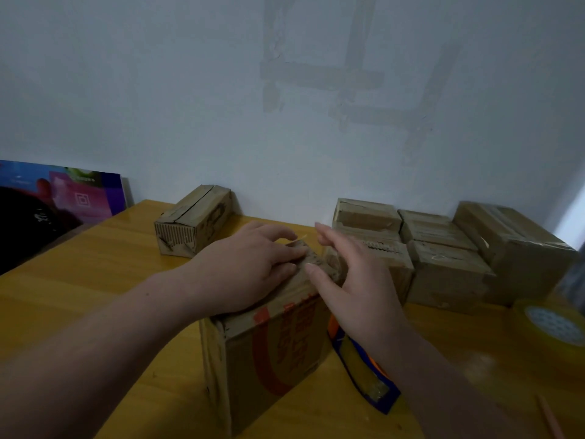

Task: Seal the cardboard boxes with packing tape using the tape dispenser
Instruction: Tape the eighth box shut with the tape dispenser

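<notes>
Left hand (250,267) pressing flat on box (272,350), right hand (354,280) straight-fingered touching its top, long axis toward wall (158,90)

Printed cardboard box (272,353) (upright), mid-table

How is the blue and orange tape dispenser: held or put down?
Put down. The tape dispenser lies on the yellow wooden table; neither left hand nor right hand holds it.

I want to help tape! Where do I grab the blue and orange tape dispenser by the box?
I'd take the tape dispenser by its blue near end, coming from the near right. It lies on the table close beside the printed box on its left, and the right forearm covers its far right side.
</notes>
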